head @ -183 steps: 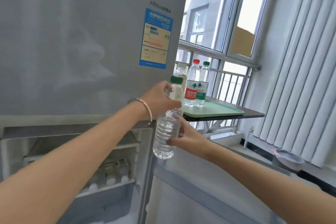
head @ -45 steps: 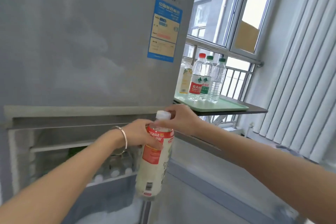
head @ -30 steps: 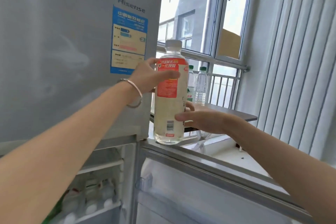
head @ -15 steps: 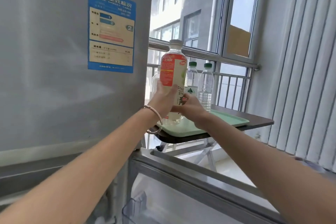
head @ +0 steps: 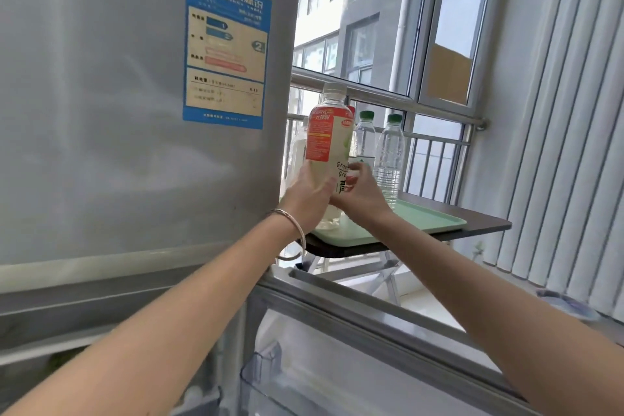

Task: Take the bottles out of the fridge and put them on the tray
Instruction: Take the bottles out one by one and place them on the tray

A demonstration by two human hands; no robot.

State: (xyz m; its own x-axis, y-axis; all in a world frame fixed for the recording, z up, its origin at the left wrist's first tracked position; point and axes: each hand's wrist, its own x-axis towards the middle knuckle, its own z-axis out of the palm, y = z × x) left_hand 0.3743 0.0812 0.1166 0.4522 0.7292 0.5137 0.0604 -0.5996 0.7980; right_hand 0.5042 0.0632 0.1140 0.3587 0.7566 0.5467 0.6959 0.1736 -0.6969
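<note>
Bottle (head: 327, 149) w/ orange label: both your hands, left hand (head: 309, 196) & right hand (head: 359, 194), wrapped round it over tray (head: 429, 223); let go tilted and it knocks neighbours.

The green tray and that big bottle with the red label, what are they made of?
The tray looks like moulded plastic: a matte, even mint colour with a raised rounded rim. The big bottle seems to be clear plastic, since pale liquid shows through it, with a glossy printed wrap label and a white, likely plastic, screw cap.
</note>
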